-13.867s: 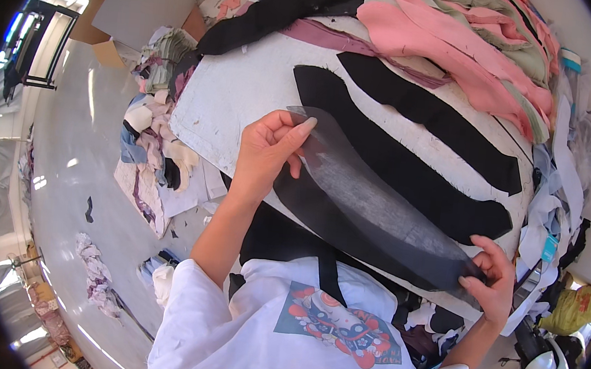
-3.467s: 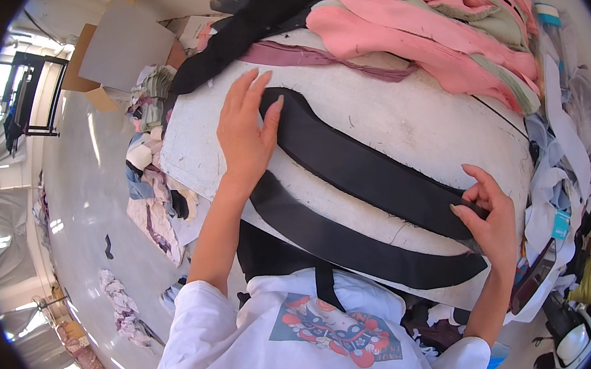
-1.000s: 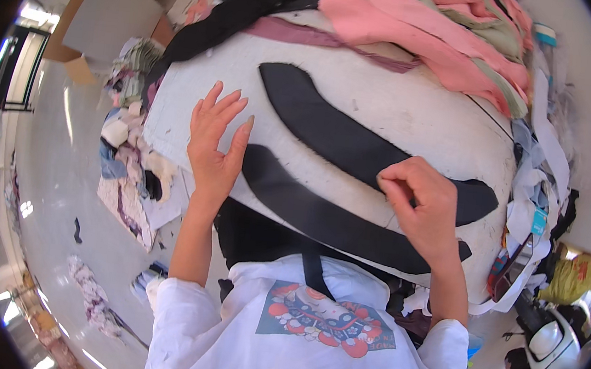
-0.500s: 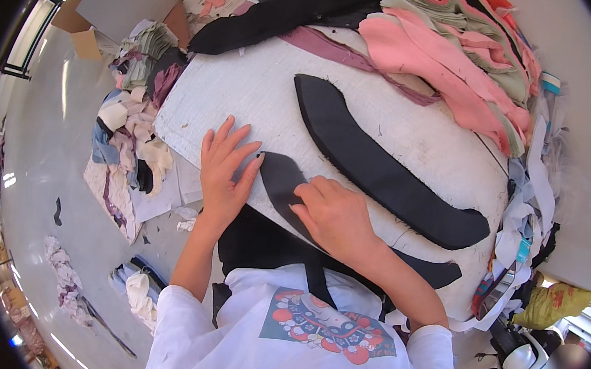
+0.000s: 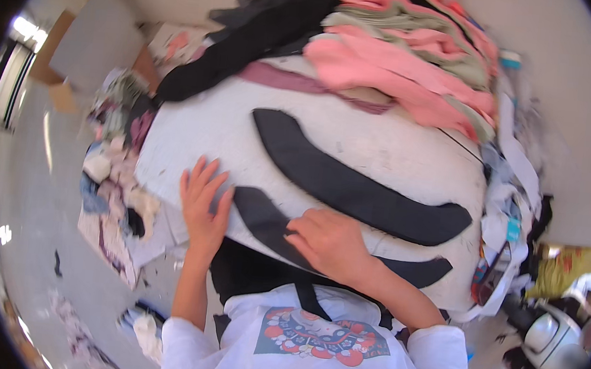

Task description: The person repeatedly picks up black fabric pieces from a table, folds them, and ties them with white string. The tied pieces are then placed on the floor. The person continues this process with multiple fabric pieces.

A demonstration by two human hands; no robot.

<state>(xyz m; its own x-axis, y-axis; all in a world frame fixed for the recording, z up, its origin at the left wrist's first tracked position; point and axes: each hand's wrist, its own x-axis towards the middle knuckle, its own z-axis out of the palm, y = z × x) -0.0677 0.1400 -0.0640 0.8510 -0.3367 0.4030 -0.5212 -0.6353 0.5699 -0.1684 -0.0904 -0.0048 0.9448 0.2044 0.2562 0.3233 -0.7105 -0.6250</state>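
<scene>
White padded worktable [image 5: 398,152] fills the middle of the view, its surface scuffed and lightly marked. Far edge is stacked with folded fabric: pink pieces [image 5: 399,73] on the far right with olive-green layers between them, a black garment pile [image 5: 253,31] on the far left, and a mauve strip [image 5: 298,81] lying just under the pink stack.

Two curved black fabric pieces lie on the table. Upper black piece [image 5: 352,183] sits mid-table, a long crescent running from far left to near right, nothing touching it. Lower black piece [image 5: 270,225] lies along the near edge, just apart from the upper one, with its right tip [image 5: 422,271] showing past the forearm.

Left hand [image 5: 202,204]: flat, fingers spread, palm down on the white surface just left of the lower piece's left end. Released, holding nothing; whether the thumb touches the fabric edge, cannot tell.

Right hand [image 5: 329,241]: palm down on top of the lower black piece, fingers slightly curled, pressing it to the table. No pinch visible, so not grasping.

Left of the table: fabric scraps [image 5: 114,188] heaped on the floor, and a cardboard box [image 5: 92,44] on the far left. Right of the table: more offcuts and strips [image 5: 514,205] hanging off the edge, with a yellow-green bag [image 5: 561,270] beyond them.

Person wears a white printed T-shirt [image 5: 323,337], near bottom of view.
</scene>
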